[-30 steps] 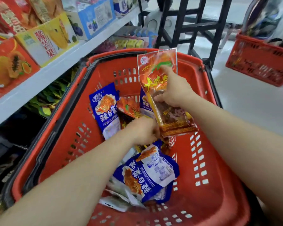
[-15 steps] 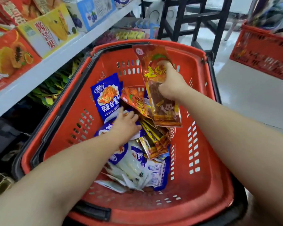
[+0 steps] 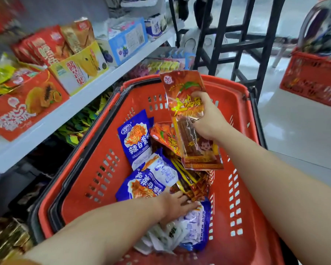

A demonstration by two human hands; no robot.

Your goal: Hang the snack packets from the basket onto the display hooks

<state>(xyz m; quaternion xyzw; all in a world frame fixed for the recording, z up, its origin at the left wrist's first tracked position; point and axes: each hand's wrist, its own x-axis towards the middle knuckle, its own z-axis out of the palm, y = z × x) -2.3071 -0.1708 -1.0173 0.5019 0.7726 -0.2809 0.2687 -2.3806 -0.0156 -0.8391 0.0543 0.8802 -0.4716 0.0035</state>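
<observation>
A red plastic basket (image 3: 88, 169) holds a heap of snack packets. My right hand (image 3: 208, 119) grips a long red-orange packet (image 3: 182, 87) upright over the basket's far half. Below it lie more red-orange packets (image 3: 164, 136) and a bundle of yellow-red ones (image 3: 191, 184). A blue packet (image 3: 136, 138) leans on the left wall, and another blue packet (image 3: 147, 186) lies in the middle. My left hand (image 3: 176, 205) rests with straight fingers on the blue-and-white packets (image 3: 195, 226) at the near end.
A white shelf (image 3: 52, 119) runs along the left, carrying a red papaya box (image 3: 27, 104), a yellow box (image 3: 78, 69) and a blue box (image 3: 126, 41). A black metal rack (image 3: 237, 44) stands behind the basket. A second red basket (image 3: 313, 79) sits at the right on the pale floor.
My left hand has slid back toward me, from the middle of the pile to the blue-and-white packets at the near end. My right hand still holds the red-orange packet. The view has tilted up.
</observation>
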